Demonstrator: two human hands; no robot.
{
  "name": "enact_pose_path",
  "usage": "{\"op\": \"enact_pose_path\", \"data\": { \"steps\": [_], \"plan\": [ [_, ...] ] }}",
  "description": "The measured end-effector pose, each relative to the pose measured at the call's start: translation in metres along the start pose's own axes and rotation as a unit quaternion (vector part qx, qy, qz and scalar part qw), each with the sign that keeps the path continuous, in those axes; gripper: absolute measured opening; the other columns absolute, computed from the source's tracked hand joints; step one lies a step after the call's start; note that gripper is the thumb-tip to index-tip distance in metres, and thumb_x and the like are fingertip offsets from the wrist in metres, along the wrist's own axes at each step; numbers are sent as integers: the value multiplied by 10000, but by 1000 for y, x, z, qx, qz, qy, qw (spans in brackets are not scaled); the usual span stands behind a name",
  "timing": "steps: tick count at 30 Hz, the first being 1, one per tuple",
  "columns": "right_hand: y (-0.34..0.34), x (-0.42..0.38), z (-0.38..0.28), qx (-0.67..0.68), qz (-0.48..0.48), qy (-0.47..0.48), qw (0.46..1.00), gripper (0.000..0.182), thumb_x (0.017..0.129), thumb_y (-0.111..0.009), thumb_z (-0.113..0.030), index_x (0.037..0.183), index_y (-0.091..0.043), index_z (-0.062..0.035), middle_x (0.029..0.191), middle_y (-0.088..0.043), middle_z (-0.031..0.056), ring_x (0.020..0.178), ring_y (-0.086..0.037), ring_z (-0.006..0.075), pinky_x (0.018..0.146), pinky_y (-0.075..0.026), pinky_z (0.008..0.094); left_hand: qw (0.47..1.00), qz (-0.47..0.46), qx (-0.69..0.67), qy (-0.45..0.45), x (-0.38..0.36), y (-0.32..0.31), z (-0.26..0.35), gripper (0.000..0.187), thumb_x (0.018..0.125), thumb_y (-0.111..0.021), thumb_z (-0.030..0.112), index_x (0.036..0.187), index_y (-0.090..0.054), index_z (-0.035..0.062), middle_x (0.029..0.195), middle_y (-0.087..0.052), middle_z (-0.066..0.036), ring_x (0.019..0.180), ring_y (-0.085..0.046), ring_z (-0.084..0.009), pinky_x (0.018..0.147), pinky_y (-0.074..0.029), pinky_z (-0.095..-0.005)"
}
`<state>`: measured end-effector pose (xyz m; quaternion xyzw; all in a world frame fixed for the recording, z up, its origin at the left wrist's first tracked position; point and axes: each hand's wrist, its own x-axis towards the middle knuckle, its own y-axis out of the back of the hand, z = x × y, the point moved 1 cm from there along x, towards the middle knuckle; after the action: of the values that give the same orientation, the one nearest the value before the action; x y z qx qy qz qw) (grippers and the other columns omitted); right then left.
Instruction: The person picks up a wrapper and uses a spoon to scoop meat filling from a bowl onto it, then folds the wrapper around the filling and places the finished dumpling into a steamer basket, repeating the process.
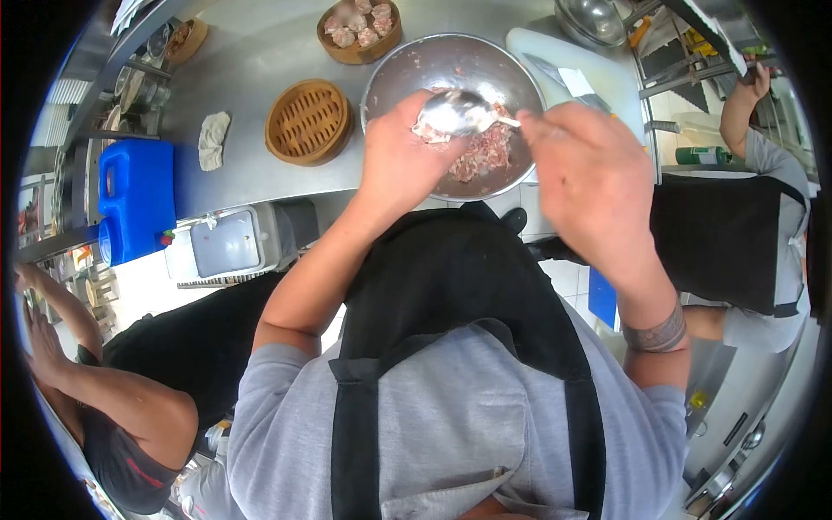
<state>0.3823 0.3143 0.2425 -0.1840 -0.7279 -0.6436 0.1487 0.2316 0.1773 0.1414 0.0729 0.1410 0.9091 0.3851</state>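
Over a steel bowl (394,87) of minced meat (485,156), my left hand (400,154) is cupped around a pale dumpling wrapper (428,133) that shows only in part. My right hand (589,169) grips the handle of a metal spoon (459,113). The spoon's shiny bowl lies on the wrapper in my left hand and hides what is beneath it. Behind the steel bowl's left side, a round bamboo steamer (358,54) holds several filled dumplings. An empty bamboo steamer (309,123) sits to the left of the bowl.
A white cutting board (620,76) with a knife (548,69) lies right of the bowl. At the left are a folded cloth (213,140) and a blue jug (137,199). One person (143,390) is at the left, another (737,234) at the right.
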Motion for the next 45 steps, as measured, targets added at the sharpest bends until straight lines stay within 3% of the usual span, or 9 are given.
{"op": "enact_pose_path", "data": {
  "steps": [5,7,10,14,17,19,32,41,45],
  "plan": [
    [5,-6,0,51,25,-63,996,179,849,-731,28,1009,-792,-27,878,-695,96,730,-657,279,649,-512,361,996,23,-92,2,1,-3,-8,292,822,-808,72,1105,-746,36,988,-755,-33,914,-685,-111,850,-546,-281],
    [2,-7,-2,37,19,-27,999,169,860,-731,24,1013,-791,-14,874,-697,110,716,-668,266,637,-518,348,990,34,-121,-65,0,-5,-7,293,812,-808,76,1098,-749,41,1011,-761,-105,930,-732,-205,849,-559,-324],
    [8,-7,5,34,21,-85,996,154,865,-727,28,1004,-787,-1,872,-698,118,702,-670,265,624,-516,341,999,6,-13,-41,4,-1,-8,322,790,-811,41,1106,-751,25,1045,-759,-98,979,-727,-219,895,-554,-329],
    [17,-3,-4,110,-2,-79,991,155,866,-713,40,999,-785,5,872,-695,125,699,-664,273,623,-514,344,995,22,-43,-90,2,-8,-11,313,799,-839,65,1092,-742,17,1054,-760,-47,963,-701,-121,875,-549,-289],
    [21,-2,-3,29,-85,-46,995,144,870,-705,34,991,-778,7,858,-682,127,703,-662,295,627,-515,362,994,31,-43,-95,2,-7,-13,309,777,-830,34,1079,-765,27,1051,-762,-97,1007,-729,-234,921,-554,-334],
    [30,-1,-2,74,-86,-104,988,122,874,-710,13,977,-774,3,843,-666,125,714,-661,318,635,-517,383,995,30,-19,-95,-1,-6,-6,298,782,-817,13,1075,-767,32,1057,-767,-100,1007,-732,-222,921,-556,-335],
    [22,1,-2,114,-111,-66,985,132,879,-700,6,993,-762,28,822,-659,147,716,-649,338,630,-499,371,995,30,-76,-51,-3,-7,-12,197,793,-813,15,969,-729,43,1004,-770,-66,961,-719,-150,862,-557,-306],
    [29,-7,-2,165,-83,-92,978,164,854,-704,57,999,-776,32,811,-663,130,696,-638,272,638,-494,344,996,27,-71,-52,-4,-3,-7,216,787,-782,-16,990,-728,38,1006,-775,-75,927,-714,-134,843,-561,-304],
    [8,-13,14,132,20,-26,991,207,798,-724,44,978,-786,-38,849,-689,69,728,-645,256,659,-490,367,995,4,-71,-67,-2,-1,-2,209,834,-836,33,1003,-712,40,916,-720,7,861,-655,-81,799,-531,-256]
  ]
}}
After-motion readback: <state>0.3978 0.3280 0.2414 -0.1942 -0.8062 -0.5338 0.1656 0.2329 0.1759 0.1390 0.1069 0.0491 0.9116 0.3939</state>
